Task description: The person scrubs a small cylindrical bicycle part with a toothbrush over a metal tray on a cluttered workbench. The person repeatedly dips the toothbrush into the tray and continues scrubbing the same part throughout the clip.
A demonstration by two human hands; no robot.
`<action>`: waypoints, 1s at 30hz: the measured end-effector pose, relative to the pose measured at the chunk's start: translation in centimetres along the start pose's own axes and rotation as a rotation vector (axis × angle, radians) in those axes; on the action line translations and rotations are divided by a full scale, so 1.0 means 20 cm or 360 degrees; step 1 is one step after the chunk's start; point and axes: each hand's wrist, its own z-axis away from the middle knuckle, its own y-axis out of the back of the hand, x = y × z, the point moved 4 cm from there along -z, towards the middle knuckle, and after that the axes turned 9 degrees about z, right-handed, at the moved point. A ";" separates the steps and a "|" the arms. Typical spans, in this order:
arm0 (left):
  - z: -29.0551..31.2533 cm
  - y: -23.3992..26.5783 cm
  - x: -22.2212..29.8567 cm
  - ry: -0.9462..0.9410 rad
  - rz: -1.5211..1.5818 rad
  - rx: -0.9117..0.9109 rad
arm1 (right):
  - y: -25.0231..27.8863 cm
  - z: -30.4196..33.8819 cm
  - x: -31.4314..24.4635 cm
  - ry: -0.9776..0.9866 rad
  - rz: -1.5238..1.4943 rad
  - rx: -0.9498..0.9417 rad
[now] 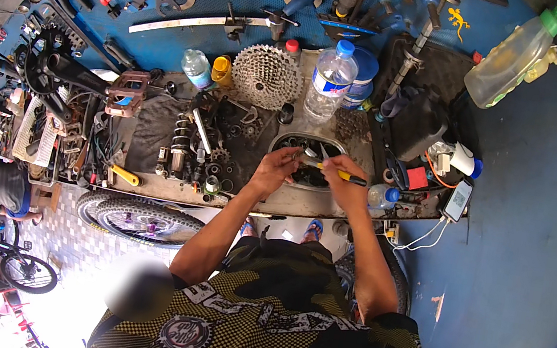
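My right hand (346,183) is closed around a slim tool with a yellow-and-black handle (353,178). Its kind is hard to make out. The tool's other end points left, toward my left hand (277,168), whose fingers are pinched at a small part too tiny to name. Both hands hover over an oval metal tray (311,136) that contains dark small parts. Behind the tray stands a clear water bottle with a blue cap (330,83). A large bicycle cassette (266,77) leans upright to its left.
A shock absorber with a coil spring (182,139) and loose parts lie left of the tray. A crankset (53,66) and a pedal (128,93) crowd the far left. At the right are a small bottle (383,196) and a cabled phone (457,201). Bicycle wheels (145,220) stand below the bench edge.
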 end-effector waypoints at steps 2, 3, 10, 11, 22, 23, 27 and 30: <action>-0.02 0.02 -0.02 0.0020 -0.0221 -0.0019 | -0.06 0.02 -0.13 0.0223 -0.0217 -0.0045; -0.02 0.00 0.00 -0.0006 -0.0306 -0.0006 | -0.07 0.02 -0.15 0.0297 -0.0168 0.0019; 0.04 -0.05 0.10 -0.0177 -0.0418 0.0134 | 0.00 0.01 -0.07 0.0129 -0.0061 0.0145; 0.04 -0.06 0.11 -0.0161 -0.0476 0.0164 | -0.03 0.00 -0.04 0.0044 -0.0077 0.0119; 0.01 -0.17 0.04 -0.0812 -0.1824 -0.0152 | 0.13 -0.01 0.07 -0.0320 0.0125 0.0315; 0.00 -0.21 0.01 -0.0909 -0.2038 -0.0237 | 0.13 0.00 0.06 -0.0233 0.0121 0.0345; -0.08 -0.28 -0.09 -0.0811 -0.2434 -0.0472 | 0.13 0.04 -0.03 -0.0075 0.0055 0.0393; -0.15 -0.29 -0.09 -0.0919 -0.2449 -0.0570 | 0.13 0.06 -0.01 -0.0080 0.0006 0.0403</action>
